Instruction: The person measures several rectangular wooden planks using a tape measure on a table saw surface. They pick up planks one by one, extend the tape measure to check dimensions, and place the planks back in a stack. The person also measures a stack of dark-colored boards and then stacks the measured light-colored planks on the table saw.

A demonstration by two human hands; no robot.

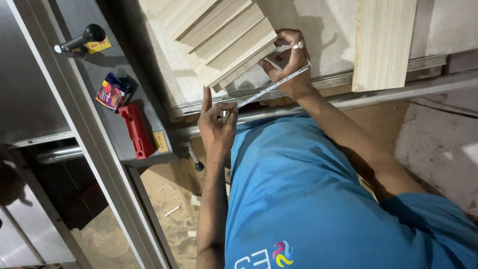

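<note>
We see a thin, pale measuring tape (pixel 271 88) stretched taut on a slant between our two hands, running just below the corner of a fanned stack of wooden boards (pixel 224 37). The boards are pale, flat and straight-edged, with fine lengthwise grain, stepped one over another on the light, dusty tabletop (pixel 328 35). Our left hand (pixel 217 124) pinches the lower end of the tape, fingers closed on it with the forefinger pointing up toward the stack's corner. Our right hand (pixel 289 62), wearing a silvery ring, curls its fingers closed around the upper end of the tape, touching the edge of the lowest board. A separate upright plank (pixel 383 42) of the same pale wood stands to the side, well apart from the stack. On the dark grey metal machine surface (pixel 79 74) lie a red plastic block (pixel 135 130), a small glossy colourful packet (pixel 112 92) and a black rounded handle (pixel 82 39). Fine sawdust (pixel 169 199) covers the floor below, and our blue shirt (pixel 298 199) fills the lower view.
</note>
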